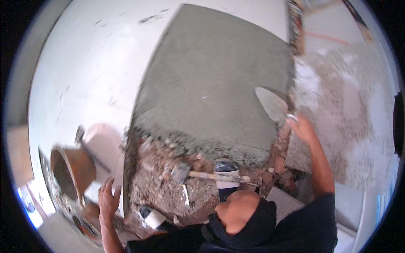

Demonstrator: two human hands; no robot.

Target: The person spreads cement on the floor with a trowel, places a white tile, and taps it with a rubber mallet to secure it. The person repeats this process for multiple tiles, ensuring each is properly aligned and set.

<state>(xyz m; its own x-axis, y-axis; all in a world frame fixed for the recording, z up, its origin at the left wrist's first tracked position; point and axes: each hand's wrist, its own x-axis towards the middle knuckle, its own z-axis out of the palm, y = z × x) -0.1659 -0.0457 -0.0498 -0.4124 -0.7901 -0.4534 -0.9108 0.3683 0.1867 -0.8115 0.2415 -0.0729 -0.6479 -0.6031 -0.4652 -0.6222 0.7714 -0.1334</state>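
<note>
My right hand (300,126) grips a trowel (270,103), its pale blade resting on or just over the right edge of the smooth wet grey mortar (211,71). Below that patch, rough rubble and soil (156,160) show. My left hand (109,198) is raised at the lower left, fingers apart and holding nothing, near a tan bucket (74,170) on its side or tilted. A hammer (181,173) with a wooden handle lies by my right sandalled foot (226,168). My bent knee and dark clothing fill the lower middle.
A white wall-like surface (80,71) borders the mortar on the left, with a long-handled tool (95,156) against it. On the right is a mottled, dusty slab (333,97). My left sandalled foot (152,217) rests among the debris; a small pale tool (185,194) lies nearby.
</note>
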